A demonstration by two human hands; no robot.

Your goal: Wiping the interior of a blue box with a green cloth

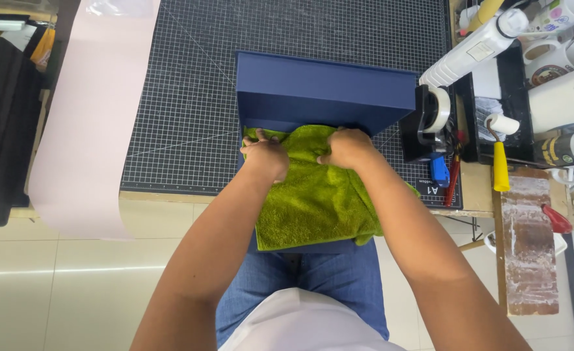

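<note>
Item: green towel (313, 201), folded, lying in the open dark blue box (326, 91), its long axis running from my lap toward the box's upright back wall. My left hand (265, 155) and right hand (345, 147) both sit on its far edge, fingers curled and pinching the cloth; I see them level, neither nearer. The bulk of the towel lies on my side of the hands. Box rests on a gridded cutting mat (189, 97) on the table (475, 185). Right: tape dispenser (430, 123), yellow-handled roller (499, 156), mugs (563, 149). Left: pale pink sheet (85, 117).
</note>
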